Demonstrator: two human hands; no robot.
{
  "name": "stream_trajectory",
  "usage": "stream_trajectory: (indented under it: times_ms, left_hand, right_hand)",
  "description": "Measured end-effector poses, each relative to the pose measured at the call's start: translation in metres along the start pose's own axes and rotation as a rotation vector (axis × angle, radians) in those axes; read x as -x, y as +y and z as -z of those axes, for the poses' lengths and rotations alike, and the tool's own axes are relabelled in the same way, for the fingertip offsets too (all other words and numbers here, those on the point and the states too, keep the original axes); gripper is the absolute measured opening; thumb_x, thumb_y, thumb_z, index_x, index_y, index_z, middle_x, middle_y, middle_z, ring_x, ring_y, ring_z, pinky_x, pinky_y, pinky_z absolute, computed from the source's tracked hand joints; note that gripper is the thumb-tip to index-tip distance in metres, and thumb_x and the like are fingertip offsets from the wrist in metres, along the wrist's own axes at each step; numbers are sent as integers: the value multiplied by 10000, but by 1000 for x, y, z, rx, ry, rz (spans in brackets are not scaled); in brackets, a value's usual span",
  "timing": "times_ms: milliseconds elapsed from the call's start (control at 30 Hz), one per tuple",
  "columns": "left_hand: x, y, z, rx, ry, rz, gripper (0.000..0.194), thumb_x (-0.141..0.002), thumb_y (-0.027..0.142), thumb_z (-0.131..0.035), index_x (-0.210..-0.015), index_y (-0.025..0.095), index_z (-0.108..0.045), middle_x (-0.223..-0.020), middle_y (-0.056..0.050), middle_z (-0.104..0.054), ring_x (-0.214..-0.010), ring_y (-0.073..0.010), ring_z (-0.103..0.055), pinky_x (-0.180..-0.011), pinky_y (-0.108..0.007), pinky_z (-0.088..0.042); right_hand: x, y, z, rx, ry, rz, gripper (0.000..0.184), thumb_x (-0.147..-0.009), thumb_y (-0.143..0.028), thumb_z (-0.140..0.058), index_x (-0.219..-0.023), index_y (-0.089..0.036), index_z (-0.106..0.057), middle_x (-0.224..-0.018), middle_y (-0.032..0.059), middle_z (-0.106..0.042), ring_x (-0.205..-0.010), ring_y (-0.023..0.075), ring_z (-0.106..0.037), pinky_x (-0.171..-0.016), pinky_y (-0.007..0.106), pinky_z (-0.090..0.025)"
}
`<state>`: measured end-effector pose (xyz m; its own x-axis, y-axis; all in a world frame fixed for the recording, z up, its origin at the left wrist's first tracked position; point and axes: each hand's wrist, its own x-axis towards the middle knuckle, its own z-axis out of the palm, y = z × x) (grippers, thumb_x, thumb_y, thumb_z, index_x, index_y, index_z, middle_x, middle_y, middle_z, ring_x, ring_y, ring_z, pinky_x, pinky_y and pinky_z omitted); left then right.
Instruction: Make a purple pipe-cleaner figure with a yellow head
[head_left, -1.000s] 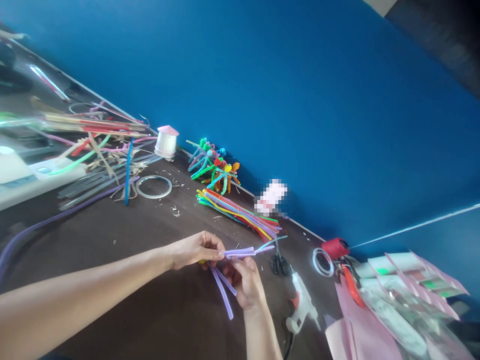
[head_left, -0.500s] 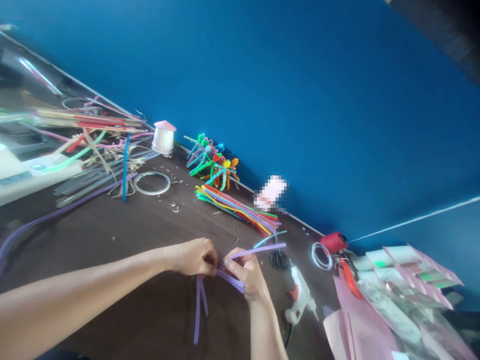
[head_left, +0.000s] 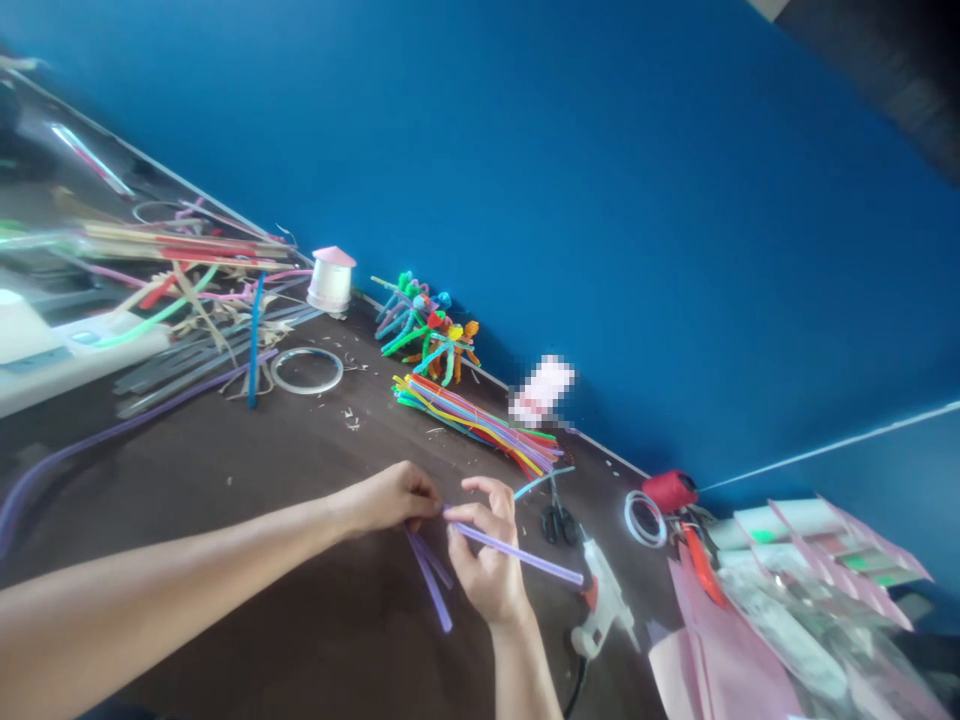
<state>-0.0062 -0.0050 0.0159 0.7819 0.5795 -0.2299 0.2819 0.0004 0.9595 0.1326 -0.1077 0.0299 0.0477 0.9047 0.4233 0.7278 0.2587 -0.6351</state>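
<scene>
My left hand [head_left: 401,497] is closed, its thumb and fingers pinching a few purple pipe cleaners near their middle. Two purple ends [head_left: 429,585] hang below that hand. Another purple pipe cleaner [head_left: 525,557] runs from the pinch out to the right, across my right hand [head_left: 489,560]. It passes between the thumb and index finger there, while the other fingers are raised and spread apart. The exact joint between the strands is hidden by the left fingers. Behind the hands lies a tied bundle of multicoloured pipe cleaners [head_left: 476,422].
Black-handled scissors [head_left: 559,522] and a white glue gun [head_left: 602,605] lie to the right. Near the wall are small pipe-cleaner figures [head_left: 435,335], a white pot with a pink top [head_left: 331,282] and a red spool [head_left: 670,491]. Pink paper [head_left: 727,650] covers the right side.
The right hand has loosened and spread its fingers. The purple strand at right has swung from pointing slightly upward to sloping down-right. The left hand has kept its pinch, and the hanging ends have swung.
</scene>
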Motion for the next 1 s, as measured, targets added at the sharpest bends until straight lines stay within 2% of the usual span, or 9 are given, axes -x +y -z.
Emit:
stream_trajectory:
  times_ms: [267, 367, 467, 567, 700, 900, 1000]
  left_hand:
    - [0, 2, 0, 535, -78, 91, 274, -609, 387, -634, -647, 123, -568, -485, 27, -489, -430, -65, -389, -429, -186, -275]
    - [0, 1, 0, 630, -99, 100, 266, -599, 373, -654, -663, 130, -568, -482, 32, -490, -435, -68, -402, -440, -189, -299]
    - [0, 0, 1, 647, -139, 88, 260, -599, 362, -664, -690, 133, -581, -488, 24, -517, -450, -75, -429, -455, -191, -323]
    - [1, -1, 2, 631, -194, 77, 249, -600, 342, -673, -704, 130, -594, -512, 3, -561, -479, -86, -470, -474, -190, -339]
    - [2, -1, 2, 600, -222, 89, 233, -590, 335, -682, -670, 126, -619, -519, -11, -584, -490, -89, -481, -493, -195, -355]
    - [5, 1, 3, 434, -290, 100, 202, -602, 324, -664, -654, 129, -663, -525, -17, -584, -482, -85, -466, -436, -173, -317]
    - [5, 1, 4, 447, -306, 104, 214, -614, 338, -651, -665, 130, -656, -494, -4, -554, -450, -72, -430, -411, -165, -285]
  right_hand:
    - [3, 7, 0, -80, 133, -34, 160, -744, -146, -526, -801, -227, -653, -1298, 53, -337, -1208, 264, -293, -965, 460, -248]
    - [4, 11, -3, -193, 147, -119, 145, -750, -159, -528, -782, -222, -655, -1281, 54, -374, -1199, 250, -312, -983, 447, -222]
    - [4, 16, -7, -391, 161, -230, 103, -739, -168, -540, -747, -203, -636, -1172, 66, -480, -1102, 224, -420, -939, 390, -291]
    - [2, 20, -9, -557, 143, -324, 64, -734, -183, -546, -723, -184, -609, -978, 55, -574, -930, 192, -518, -833, 321, -375]
    - [2, 22, -10, -681, 86, -452, 91, -745, -252, -558, -748, -169, -595, -684, 11, -587, -665, 149, -540, -675, 273, -413]
    - [2, 22, -7, -781, -65, -570, 161, -627, -272, -676, -714, -163, -594, -582, -17, -581, -544, 124, -520, -557, 229, -387]
    - [1, 21, -7, -829, -78, -577, 143, -639, -265, -669, -704, -162, -594, -576, -11, -596, -551, 130, -531, -576, 240, -392]
